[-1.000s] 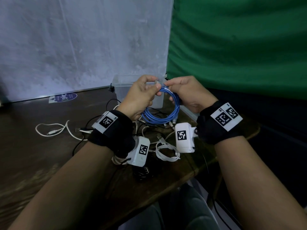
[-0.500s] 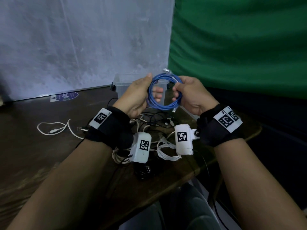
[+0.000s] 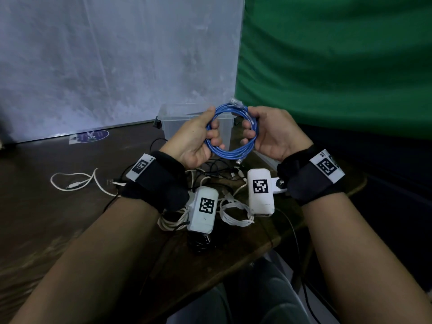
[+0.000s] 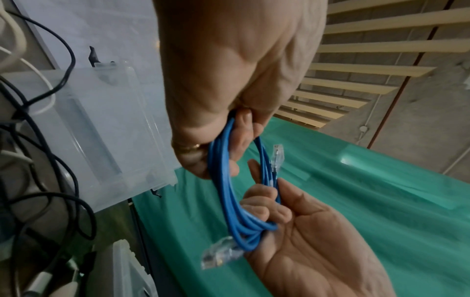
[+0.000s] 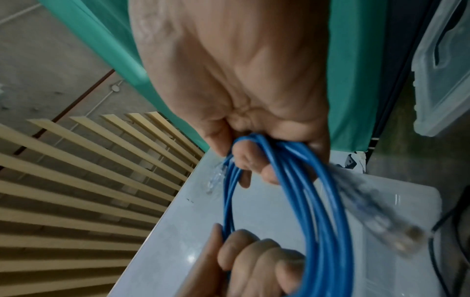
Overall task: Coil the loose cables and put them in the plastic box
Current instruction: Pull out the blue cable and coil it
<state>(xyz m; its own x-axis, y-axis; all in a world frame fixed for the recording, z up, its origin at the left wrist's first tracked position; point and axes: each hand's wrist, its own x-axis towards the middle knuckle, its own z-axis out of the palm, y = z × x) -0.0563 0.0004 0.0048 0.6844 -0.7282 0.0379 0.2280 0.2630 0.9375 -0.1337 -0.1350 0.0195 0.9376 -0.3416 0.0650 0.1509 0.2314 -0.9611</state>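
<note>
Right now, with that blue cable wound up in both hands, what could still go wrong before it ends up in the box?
Nothing ties the blue cable; only the left hand and right hand hold its loops, so letting go on one side could let it spring apart. Its clear plug dangles below and might snag the loose cables on the table. The plastic box looks narrow, so the coil may catch its rim.

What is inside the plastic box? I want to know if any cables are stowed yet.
The box is translucent; the parts showing hold no cable. The hands and the blue coil cover its middle and right side, so those cannot be checked.
</note>
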